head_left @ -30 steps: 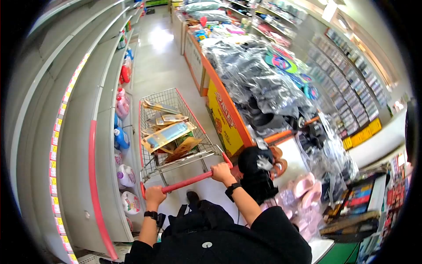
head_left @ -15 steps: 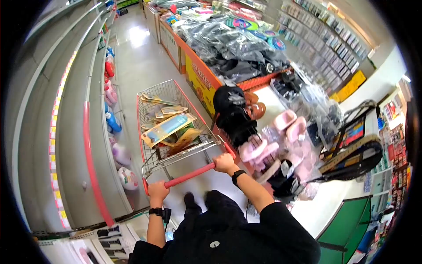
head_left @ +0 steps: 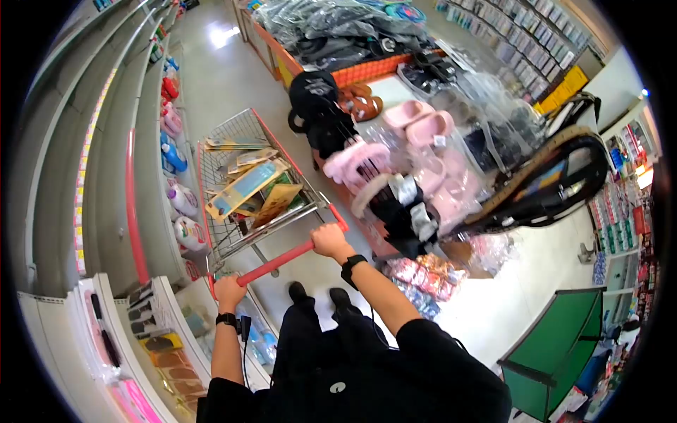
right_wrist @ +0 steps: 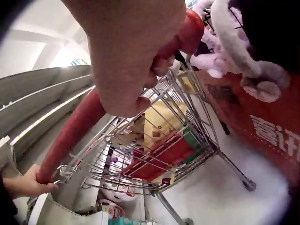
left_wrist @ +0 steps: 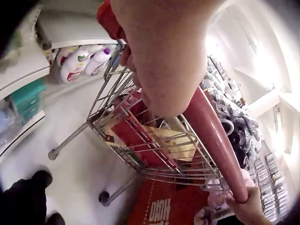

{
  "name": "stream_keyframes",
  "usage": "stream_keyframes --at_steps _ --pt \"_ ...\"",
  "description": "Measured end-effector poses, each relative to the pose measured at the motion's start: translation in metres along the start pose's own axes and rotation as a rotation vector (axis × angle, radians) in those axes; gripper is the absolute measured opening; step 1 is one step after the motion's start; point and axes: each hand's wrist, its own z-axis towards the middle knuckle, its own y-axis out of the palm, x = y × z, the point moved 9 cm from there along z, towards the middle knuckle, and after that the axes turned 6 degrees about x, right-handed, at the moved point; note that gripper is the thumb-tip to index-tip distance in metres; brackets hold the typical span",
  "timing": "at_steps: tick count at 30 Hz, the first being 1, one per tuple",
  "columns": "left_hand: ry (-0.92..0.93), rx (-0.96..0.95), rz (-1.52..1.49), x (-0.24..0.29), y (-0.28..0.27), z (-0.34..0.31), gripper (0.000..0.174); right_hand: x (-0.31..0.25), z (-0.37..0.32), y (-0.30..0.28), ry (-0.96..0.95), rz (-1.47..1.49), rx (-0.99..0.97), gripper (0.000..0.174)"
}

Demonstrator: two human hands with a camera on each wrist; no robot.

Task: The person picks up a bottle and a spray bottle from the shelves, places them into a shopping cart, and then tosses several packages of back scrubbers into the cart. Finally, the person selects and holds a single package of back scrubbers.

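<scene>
A wire shopping cart (head_left: 277, 146) stands ahead of me, with a red handle (head_left: 278, 264) across its near end. My left hand (head_left: 229, 290) grips the handle near its left end. Toward the right end, my right hand (head_left: 329, 240) is wrapped round the same bar. Inside the basket lie several flat, tan card-backed packages, the top one a package with a blue front (head_left: 250, 187). From the left wrist view, the left hand (left_wrist: 161, 56) covers part of the handle. The right wrist view shows curled fingers (right_wrist: 161, 65) under the bar.
Grey shelving (head_left: 113, 183) runs along the left, with detergent bottles (head_left: 173, 155) low down. A shelf with brushes and hair goods (head_left: 106, 338) is at lower left. Pink slippers (head_left: 430, 127) and bagged footwear crowd a display at right. A green panel (head_left: 557, 352) stands at lower right.
The view has moved along the aisle and turned, so the slipper display has shifted left and the lower-left shelf has come into view. Both hands have stayed on the handle.
</scene>
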Motion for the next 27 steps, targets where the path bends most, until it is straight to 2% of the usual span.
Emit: stream_keyframes --at_steps 9,11,17,22,27 --pt "-0.087 0.026 -0.059 0.042 0.004 -0.146 0.023 -0.036 -0.139 -0.013 0.02 -0.073 -0.07 0.01" --pt "-0.051 0.041 -0.048 0.045 0.0 -0.172 0.024 -0.045 -0.164 -0.008 0.018 -0.084 -0.086 0.01" --pt "-0.107 0.015 -0.088 0.067 0.0 -0.265 0.022 -0.074 -0.251 -0.017 -0.017 -0.046 -0.021 0.011" --pt "-0.054 0.055 -0.092 0.083 0.004 -0.338 0.022 -0.097 -0.325 -0.026 -0.035 -0.032 -0.054 0.013" --pt "-0.039 0.076 -0.098 0.106 0.01 -0.423 0.022 -0.12 -0.395 -0.038 -0.094 0.022 0.041 0.011"
